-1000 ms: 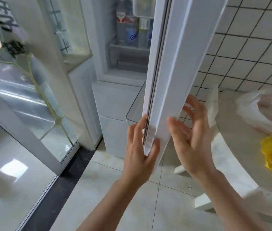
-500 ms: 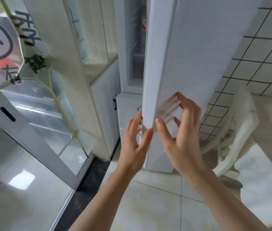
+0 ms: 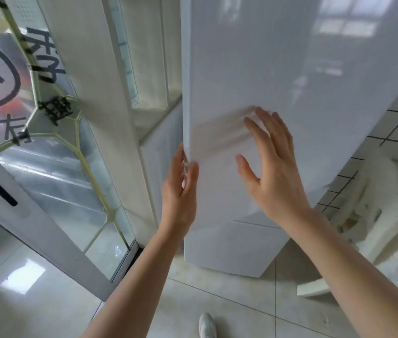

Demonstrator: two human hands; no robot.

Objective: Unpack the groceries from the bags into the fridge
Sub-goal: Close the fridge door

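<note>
The fridge door [image 3: 278, 93] stands directly ahead of you, its long axis vertical and its free edge at the left. Your left hand [image 3: 179, 191] is at that edge, fingers straight and together, apparently touching it; it holds nothing. Your right hand [image 3: 269, 164] lies flat toward the door face, fingers spread and straight; contact is blurred and cannot be confirmed. The left hand is nearer the edge. No grocery bags are in view.

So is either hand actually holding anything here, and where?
Nothing is gripped. The left hand lies with straight fingers along the fridge door's left edge; the right hand is spread open against its front.
</note>
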